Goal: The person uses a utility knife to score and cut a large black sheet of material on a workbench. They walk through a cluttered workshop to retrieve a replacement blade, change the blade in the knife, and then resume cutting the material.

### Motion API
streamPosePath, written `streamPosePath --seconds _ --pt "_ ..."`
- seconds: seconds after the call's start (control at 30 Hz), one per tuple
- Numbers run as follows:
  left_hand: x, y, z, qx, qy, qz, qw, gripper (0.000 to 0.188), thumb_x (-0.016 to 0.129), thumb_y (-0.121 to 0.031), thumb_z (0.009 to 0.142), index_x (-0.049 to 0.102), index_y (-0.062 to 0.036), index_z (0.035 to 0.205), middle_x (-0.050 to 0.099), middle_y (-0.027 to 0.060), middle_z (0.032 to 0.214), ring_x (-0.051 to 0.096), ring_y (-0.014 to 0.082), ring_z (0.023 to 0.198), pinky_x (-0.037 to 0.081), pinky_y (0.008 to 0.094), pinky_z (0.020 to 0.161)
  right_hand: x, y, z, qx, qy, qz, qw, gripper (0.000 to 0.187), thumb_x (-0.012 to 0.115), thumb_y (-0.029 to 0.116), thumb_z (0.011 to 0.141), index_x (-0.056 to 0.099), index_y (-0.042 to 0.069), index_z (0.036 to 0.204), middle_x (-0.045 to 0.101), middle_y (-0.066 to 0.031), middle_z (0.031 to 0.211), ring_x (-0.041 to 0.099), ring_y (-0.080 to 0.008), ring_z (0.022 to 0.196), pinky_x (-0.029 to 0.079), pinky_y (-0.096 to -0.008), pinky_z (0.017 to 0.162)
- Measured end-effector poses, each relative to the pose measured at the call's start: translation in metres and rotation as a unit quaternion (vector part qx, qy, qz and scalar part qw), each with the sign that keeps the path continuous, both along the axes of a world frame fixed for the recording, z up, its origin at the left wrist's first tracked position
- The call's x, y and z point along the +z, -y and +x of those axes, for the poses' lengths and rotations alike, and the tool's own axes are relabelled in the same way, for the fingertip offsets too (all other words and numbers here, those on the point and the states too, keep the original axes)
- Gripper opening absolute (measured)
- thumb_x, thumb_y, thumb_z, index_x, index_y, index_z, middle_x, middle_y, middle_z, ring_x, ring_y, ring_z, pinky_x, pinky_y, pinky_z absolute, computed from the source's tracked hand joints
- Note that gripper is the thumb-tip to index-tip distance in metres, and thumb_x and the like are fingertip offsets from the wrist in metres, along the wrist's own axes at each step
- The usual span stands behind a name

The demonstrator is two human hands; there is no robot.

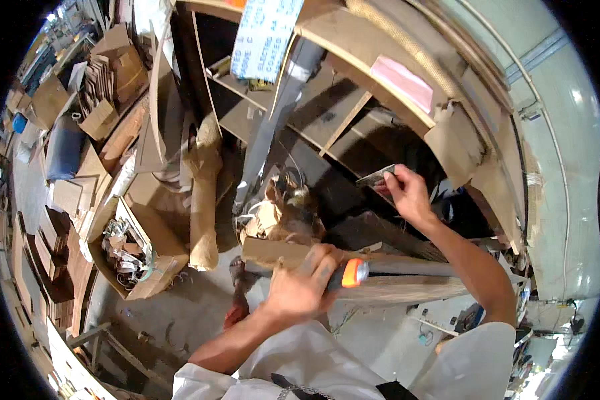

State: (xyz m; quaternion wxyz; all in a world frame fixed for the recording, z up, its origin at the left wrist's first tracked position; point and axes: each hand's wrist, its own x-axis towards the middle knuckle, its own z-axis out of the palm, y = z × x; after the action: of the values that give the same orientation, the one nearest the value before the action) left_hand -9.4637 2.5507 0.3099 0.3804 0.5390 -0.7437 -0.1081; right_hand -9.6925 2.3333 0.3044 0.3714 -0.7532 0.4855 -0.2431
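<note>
My left hand (pixel 299 285) is closed around a dark-handled tool with an orange band and a pale, shiny end (pixel 355 273); its exact kind does not show. The tool points right, above the edge of a wooden board (pixel 413 290). Farther up and to the right, my right hand (pixel 410 195) pinches a small, flat, dark plate (pixel 377 177) between thumb and fingers. The plate is over a shadowed wooden compartment (pixel 340 177). A short brown strip (pixel 273 252) lies just beyond my left hand.
Crumpled brown paper (pixel 270 213) lies beyond the strip. To the left, an open cardboard box (pixel 173 257) holds scraps, with a tall brown roll (pixel 204 200) beside it. A pink sheet (pixel 403 81) rests on the curved-looking shelf edge. A blue drum (pixel 65 150) stands far left.
</note>
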Motion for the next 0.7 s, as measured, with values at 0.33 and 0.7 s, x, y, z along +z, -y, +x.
streamPosePath --seconds 0.33,0.7 --pt "-0.001 0.102 -0.009 0.022 -0.012 0.017 1.0 0.042 0.072 -0.021 0.077 0.056 -0.0001 0.11 0.059 0.0193 0.101 0.063 0.0435 0.085 0.051 0.0505 0.074 0.207 -0.131 0.038 0.017 0.278 -0.066 0.958 0.018 0.055 0.007 0.099 0.061 -0.006 0.111 0.07 -0.0135 0.09 0.072 -0.0202 0.079 0.059 -0.0307 0.075" --pt "0.013 0.059 0.042 0.028 -0.399 0.034 0.916 0.022 0.065 -0.014 0.086 0.062 -0.002 0.105 0.068 0.0072 0.078 0.065 0.0152 0.069 0.053 0.0339 0.063 0.175 -0.187 0.08 0.057 0.395 -0.158 0.903 0.02 0.06 0.006 0.096 0.063 -0.005 0.113 0.07 -0.0109 0.087 0.069 -0.017 0.072 0.058 -0.0308 0.071"
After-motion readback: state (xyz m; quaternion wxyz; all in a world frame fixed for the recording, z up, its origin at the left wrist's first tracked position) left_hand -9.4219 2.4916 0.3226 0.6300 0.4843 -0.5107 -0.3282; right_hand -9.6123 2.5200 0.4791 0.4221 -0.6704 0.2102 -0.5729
